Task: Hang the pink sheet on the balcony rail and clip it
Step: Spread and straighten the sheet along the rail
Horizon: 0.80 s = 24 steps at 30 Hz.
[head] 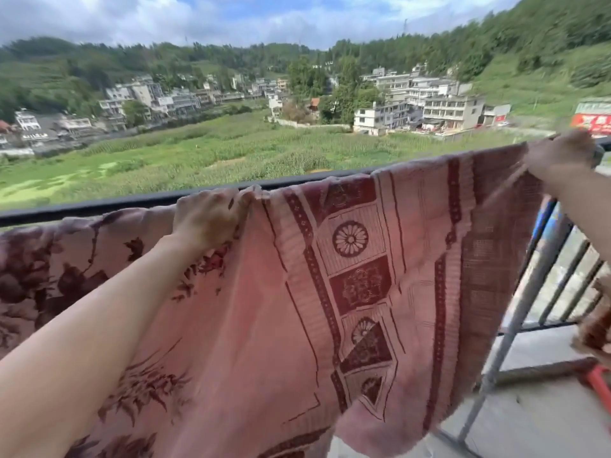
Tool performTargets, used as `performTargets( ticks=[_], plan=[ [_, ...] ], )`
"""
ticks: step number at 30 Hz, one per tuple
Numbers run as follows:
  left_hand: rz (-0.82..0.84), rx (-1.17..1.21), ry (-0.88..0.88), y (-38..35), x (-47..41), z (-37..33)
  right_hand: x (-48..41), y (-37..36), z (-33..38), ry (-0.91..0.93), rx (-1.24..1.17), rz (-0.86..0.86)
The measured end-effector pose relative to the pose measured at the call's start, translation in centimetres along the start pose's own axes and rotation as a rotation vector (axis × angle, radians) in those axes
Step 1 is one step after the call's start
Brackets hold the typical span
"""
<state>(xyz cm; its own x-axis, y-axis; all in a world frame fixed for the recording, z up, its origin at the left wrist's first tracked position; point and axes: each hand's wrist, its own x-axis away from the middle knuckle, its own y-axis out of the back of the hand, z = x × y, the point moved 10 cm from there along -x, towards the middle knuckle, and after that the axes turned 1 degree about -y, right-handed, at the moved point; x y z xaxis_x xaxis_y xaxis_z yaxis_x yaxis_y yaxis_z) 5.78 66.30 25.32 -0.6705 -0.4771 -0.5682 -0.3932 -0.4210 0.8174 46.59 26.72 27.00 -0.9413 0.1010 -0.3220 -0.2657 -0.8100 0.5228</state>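
Note:
The pink sheet, patterned with dark red flowers and borders, drapes over the black balcony rail and hangs toward me. My left hand pinches its top edge at the rail near the middle. At the far right, my right hand grips the sheet's upper corner on the rail and holds the cloth taut between both hands. No clip is in view.
Black vertical balusters and a grey metal pole stand at the right, above the concrete balcony floor. A red object and a brown cloth sit at the right edge. Beyond the rail lie fields and houses far below.

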Motion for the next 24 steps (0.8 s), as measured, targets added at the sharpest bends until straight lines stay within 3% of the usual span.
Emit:
performTargets(
  ticks=[2, 4, 7, 10, 12, 15, 18, 20, 24],
  plan=[
    [0.033, -0.026, 0.049, -0.4, -0.3, 0.3, -0.5, -2.0, -3.4, -0.058, -0.004, 0.141],
    [0.110, 0.049, 0.132, -0.8, -0.7, -0.2, 1.1, -4.7, -4.4, -0.076, -0.164, 0.366],
    [0.188, 0.284, 0.107, -0.9, -1.9, -4.7, 0.6, -7.7, -4.7, -0.170, -0.441, 0.439],
    [0.254, 0.426, -0.032, -1.1, -3.3, -11.7, -2.3, -8.0, -6.3, -0.223, -0.579, 0.291],
    [0.261, 0.470, -0.100, -1.2, -3.9, -14.8, -2.9, -5.6, -5.4, -0.112, -0.534, 0.213],
    [0.161, 0.541, -0.159, -0.6, -4.8, -16.6, -4.8, 0.0, -3.8, 0.041, -0.462, 0.015],
    [0.033, 0.560, -0.219, 0.8, -5.8, -18.4, -10.3, 2.9, -6.8, -0.003, -0.521, -0.069],
    [-0.022, 0.552, -0.276, 1.4, -6.7, -20.5, -13.0, 1.9, -9.2, -0.087, -0.561, 0.049],
    [-0.049, 0.606, -0.333, 1.2, -8.2, -23.8, -7.7, -1.1, -8.3, -0.193, -0.491, 0.471]
  ],
)
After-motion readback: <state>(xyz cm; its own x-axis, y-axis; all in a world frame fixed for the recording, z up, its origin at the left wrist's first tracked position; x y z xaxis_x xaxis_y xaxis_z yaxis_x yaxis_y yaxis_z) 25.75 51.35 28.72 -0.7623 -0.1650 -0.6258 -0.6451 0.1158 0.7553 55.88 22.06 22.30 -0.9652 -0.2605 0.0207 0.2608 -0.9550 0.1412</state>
